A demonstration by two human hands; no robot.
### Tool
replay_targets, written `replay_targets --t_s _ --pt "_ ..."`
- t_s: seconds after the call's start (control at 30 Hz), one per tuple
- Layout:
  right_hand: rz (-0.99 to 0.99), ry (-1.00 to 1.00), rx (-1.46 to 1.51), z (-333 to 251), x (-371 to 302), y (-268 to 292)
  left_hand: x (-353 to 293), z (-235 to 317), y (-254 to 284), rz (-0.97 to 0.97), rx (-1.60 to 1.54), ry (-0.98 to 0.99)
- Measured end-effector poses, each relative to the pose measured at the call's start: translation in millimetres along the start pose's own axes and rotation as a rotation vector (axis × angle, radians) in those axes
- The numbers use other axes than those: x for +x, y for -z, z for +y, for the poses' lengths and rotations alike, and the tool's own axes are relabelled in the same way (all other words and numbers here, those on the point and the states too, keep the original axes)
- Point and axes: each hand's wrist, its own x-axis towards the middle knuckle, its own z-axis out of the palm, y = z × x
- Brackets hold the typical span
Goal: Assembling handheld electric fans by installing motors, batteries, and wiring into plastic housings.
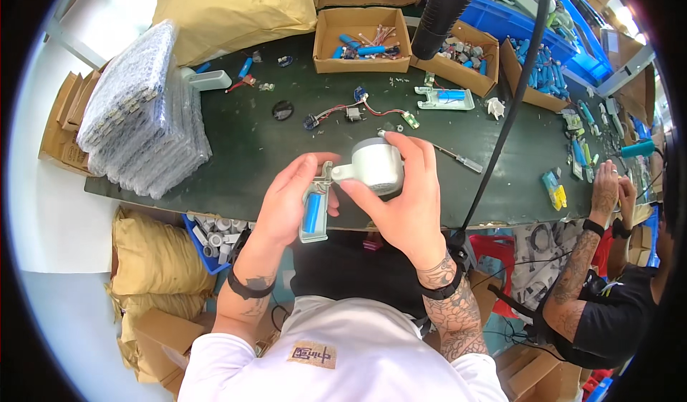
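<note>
At frame centre, the left hand (pixel 293 202) pinches a grey handle shell (pixel 315 214) with a blue battery (pixel 312 212) already seated inside. The right hand (pixel 401 187) grips the round white head (pixel 373 164), joined to the handle's top. The handle looks uncovered; another shell (pixel 444 98) lies on the counter (pixel 243 144), upper right.

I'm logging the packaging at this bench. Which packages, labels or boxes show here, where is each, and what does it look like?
Cardboard box: far edge, open, brown, blue parts inside.
Cardboard tray: right of it, brown, mixed parts.
Wrapped stack: left end, clear plastic, grey.
Padded bag: far left, yellow-tan.
Shirt patch: the person's collar, small tan rectangle.
</note>
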Motion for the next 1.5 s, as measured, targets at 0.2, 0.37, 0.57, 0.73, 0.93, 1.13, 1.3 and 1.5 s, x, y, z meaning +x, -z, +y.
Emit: replay_targets --t_s 0.2,0.37,0.57,0.73,0.93,1.13,1.3,1.5 --pt "-0.033 0.213 -0.264 5.8 2.8 -0.3 0.1 3.2 2.6 0.040 0.040 -0.022" --pt "-0.160 0.449 -0.238 -12.9 13.6 -6.1 -1.8 3.3 2.2 0.048 -0.012 -0.036" --pt "-0.197 0.584 -0.413 -1.6 26.0 -17.8 0.0 3.5 1.7 0.019 0.024 -0.082" --pt "-0.208 0.581 -0.390 -9.2 30.1 -19.4 -3.1 -1.0 2.5 0.090 0.084 -0.146" --pt "-0.228 0.623 -0.352 -5.7 27.5 -24.1 -2.9 5.2 -8.9 0.226 0.263 -0.303" --pt "-0.336 0.596 -0.223 -2.5 36.2 -19.1 0.3 7.1 -2.5 0.129 0.201 -0.219" --pt "-0.432 0.546 -0.160 -5.1 41.9 -13.7 3.8 9.2 -1.8 0.056 0.067 -0.138" --pt "-0.475 0.498 -0.126 -6.5 43.9 -7.5 8.3 12.4 -5.3 0.045 0.065 -0.040"
